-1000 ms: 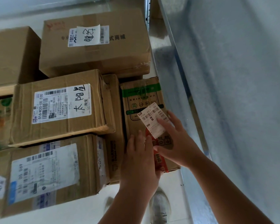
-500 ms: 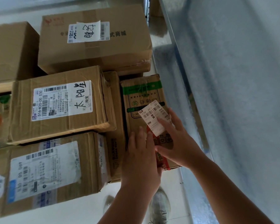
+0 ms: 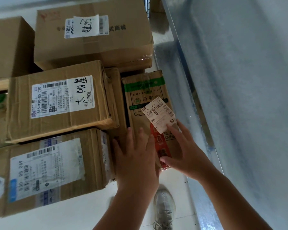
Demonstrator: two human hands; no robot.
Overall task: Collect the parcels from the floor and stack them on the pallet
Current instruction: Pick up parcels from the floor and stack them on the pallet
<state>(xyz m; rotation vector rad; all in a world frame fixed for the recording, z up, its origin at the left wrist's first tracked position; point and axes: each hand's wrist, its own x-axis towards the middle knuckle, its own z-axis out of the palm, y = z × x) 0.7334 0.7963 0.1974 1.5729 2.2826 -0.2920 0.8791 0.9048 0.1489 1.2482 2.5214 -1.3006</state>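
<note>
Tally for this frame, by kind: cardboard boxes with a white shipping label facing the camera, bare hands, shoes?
Brown cardboard boxes with a white shipping label showing: 4
Bare hands: 2
Grey lace-up shoe: 1
Total: 7

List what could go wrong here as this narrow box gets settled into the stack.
1. The narrow cardboard box with green band and red tape stands on end at the stack's outer edge; only the left hand and right hand lie on it with straight fingers, so it could tip out towards the grey metal wall.
2. The white barcode label looks lifted at a corner and may snag.
3. The person's grey shoe is below the box if it drops.
</note>
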